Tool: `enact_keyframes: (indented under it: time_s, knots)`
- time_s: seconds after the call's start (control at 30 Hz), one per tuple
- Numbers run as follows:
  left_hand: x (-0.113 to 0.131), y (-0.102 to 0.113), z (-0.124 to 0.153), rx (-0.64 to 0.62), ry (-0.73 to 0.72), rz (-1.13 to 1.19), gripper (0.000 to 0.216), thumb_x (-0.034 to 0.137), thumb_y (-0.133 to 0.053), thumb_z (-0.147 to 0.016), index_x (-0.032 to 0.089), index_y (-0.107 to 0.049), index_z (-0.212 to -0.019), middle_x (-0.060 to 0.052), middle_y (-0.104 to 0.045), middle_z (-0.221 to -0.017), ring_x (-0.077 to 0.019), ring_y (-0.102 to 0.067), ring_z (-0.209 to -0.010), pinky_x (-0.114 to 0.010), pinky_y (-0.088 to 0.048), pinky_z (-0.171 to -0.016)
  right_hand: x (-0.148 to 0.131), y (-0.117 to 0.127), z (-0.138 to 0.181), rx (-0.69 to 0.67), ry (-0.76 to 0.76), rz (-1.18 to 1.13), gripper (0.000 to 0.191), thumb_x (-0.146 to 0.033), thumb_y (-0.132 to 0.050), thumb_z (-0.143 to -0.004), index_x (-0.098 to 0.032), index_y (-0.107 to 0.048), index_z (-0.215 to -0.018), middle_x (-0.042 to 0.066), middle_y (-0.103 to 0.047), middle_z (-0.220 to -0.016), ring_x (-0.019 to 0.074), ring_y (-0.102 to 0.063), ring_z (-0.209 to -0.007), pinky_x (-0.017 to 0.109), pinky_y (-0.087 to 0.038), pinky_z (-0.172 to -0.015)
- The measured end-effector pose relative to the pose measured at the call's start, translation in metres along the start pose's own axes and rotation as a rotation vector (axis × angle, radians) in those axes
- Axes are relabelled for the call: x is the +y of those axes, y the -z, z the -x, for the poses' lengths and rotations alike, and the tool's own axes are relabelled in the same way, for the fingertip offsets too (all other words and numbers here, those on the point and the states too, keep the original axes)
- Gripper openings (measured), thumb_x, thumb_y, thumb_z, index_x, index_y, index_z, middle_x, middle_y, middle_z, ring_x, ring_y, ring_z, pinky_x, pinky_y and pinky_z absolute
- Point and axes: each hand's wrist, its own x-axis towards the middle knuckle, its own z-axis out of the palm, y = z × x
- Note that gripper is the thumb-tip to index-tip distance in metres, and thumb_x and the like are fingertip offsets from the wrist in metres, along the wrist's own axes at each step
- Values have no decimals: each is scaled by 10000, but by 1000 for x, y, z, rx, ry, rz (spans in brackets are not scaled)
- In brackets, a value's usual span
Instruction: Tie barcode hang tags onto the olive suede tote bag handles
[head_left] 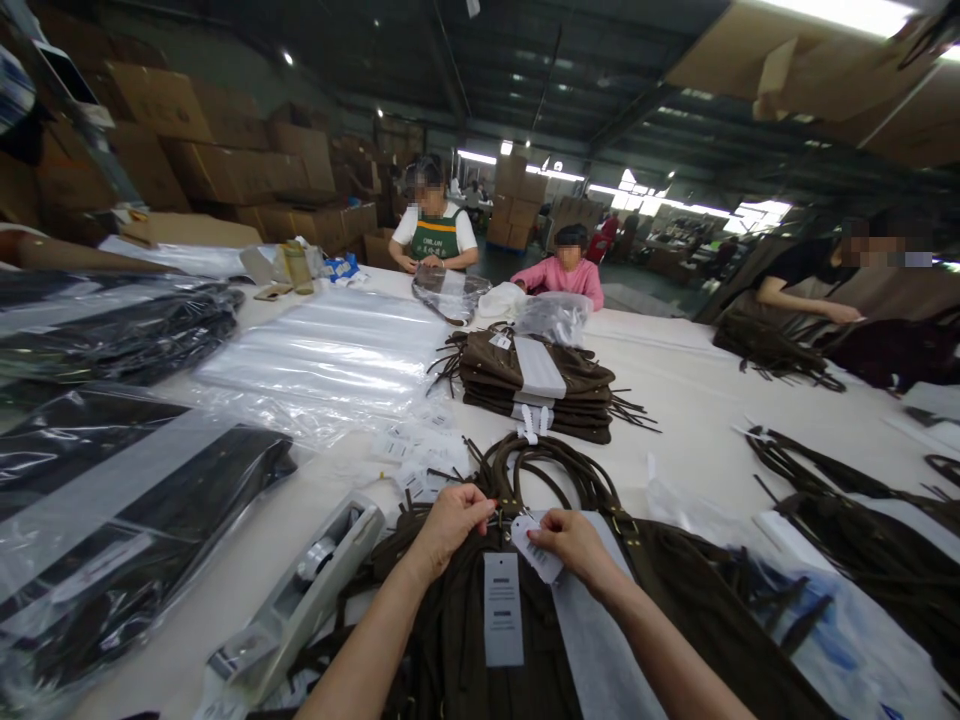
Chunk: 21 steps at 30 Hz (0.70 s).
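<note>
A dark brown bag point(465, 640) with looped handles point(540, 475) lies on the white table point(690, 390) right in front of me. My left hand point(450, 520) pinches the base of a handle by a small metal fitting. My right hand point(574, 540) is closed on a white hang tag point(536, 548) with a barcode. A longer white label point(502, 605) and a strip of white paper point(592, 640) lie on the bag.
A grey tagging tool point(300, 590) lies at my left. Bagged dark items point(112, 510) and clear plastic bags point(330, 350) cover the left side. A stack of brown bags point(540, 385) sits mid-table. Three people point(433, 230) work at the far and right edges. Cardboard boxes point(225, 160) stand behind.
</note>
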Motion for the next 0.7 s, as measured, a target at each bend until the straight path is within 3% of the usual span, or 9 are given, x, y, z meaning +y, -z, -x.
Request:
enact_keyframes:
  time_s: [0.23, 0.4, 0.7]
  knots:
    - [4, -9, 10, -3, 82, 106, 239, 367, -557, -656, 144, -506, -589, 30, -545, -449, -76, -442, -436, -197, -297, -478, -20, 5, 8, -179, -266, -384, 177, -316, -564, -628, -157, -498, -584, -39, -474, -433, 65, -373, -358, 184, -196, -354]
    - [5, -5, 26, 33, 111, 88, 251, 385, -559, -656, 140, -512, -627, 22, -555, -475, -74, -436, -440, -189, -280, -449, -27, -9, 28, -351, -412, -633, 125, -218, -572, -604, -129, -517, -673, 1, -557, -549, 67, -488, -432, 151, -307, -372]
    - [0, -3, 55, -18, 164, 106, 193, 296, -599, -625, 118, -542, -669, 15, -544, -562, -78, -461, -529, -180, -339, -469, -26, -24, 37, -356, -443, -854, 162, -179, -619, -574, -146, -479, -650, -8, -566, -529, 68, -514, -435, 147, -361, -400]
